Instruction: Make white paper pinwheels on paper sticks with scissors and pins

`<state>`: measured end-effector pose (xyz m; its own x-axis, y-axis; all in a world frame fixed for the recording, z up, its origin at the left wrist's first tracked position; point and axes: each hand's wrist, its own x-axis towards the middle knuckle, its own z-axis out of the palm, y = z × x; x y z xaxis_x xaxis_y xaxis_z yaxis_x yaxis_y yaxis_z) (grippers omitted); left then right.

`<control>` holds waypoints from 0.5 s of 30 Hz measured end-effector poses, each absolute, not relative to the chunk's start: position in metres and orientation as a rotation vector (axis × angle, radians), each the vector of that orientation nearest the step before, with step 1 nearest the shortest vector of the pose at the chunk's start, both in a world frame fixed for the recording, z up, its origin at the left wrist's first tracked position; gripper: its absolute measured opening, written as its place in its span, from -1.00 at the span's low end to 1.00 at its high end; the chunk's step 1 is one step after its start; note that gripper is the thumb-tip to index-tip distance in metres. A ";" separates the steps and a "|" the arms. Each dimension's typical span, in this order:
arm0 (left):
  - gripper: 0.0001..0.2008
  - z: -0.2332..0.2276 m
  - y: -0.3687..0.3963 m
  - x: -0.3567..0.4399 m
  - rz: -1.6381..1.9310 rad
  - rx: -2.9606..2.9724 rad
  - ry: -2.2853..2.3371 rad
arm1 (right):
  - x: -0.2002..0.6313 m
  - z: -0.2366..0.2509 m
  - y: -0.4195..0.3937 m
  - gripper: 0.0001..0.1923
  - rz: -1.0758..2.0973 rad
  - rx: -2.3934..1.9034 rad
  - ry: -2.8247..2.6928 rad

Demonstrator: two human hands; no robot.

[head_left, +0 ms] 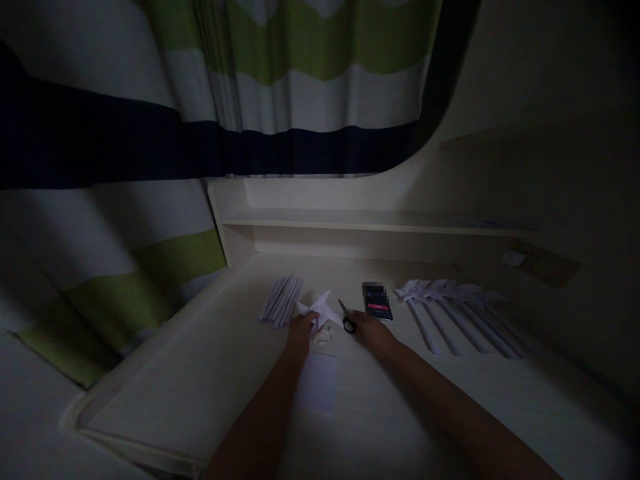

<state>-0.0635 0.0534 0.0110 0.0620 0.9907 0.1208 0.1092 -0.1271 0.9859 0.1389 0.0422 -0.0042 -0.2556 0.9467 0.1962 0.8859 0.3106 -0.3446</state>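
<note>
My left hand (301, 331) pins the flimsy white folded-paper star (317, 311); right hand (371, 329) touches small black-handled scissors (346, 317) (grip unclear); I'd hold folds.

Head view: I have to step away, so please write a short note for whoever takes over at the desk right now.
Left hand: rests on the cut white paper shape; whether it grips it is unclear in the dim light.
Right hand: at the scissors, on or right beside the handle; grip not clear.
On the desk: a bundle of paper sticks to the left, a phone behind the right hand, a blank sheet between the arms.
Done: a row of paper pinwheels lies to the right.
Left: the shape under the left hand has no stick yet; loose sticks remain.
</note>
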 end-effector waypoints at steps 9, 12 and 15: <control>-0.83 -0.007 0.063 -0.049 1.256 1.188 1.135 | 0.136 -0.008 0.037 -0.56 0.103 -1.789 -2.420; -0.80 -0.012 0.064 -0.043 1.232 1.124 1.143 | 0.138 -0.012 0.022 -0.53 0.052 -1.836 -2.447; -0.80 -0.014 0.061 -0.038 1.193 1.096 1.146 | 0.142 -0.016 0.005 -0.50 0.002 -1.864 -2.467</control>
<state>-0.0382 0.0607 -0.0142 0.0256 0.9976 -0.0637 -0.1031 0.0660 0.9925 0.1418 0.0053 -0.0156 -0.2722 0.9615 0.0384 0.9614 0.2734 -0.0309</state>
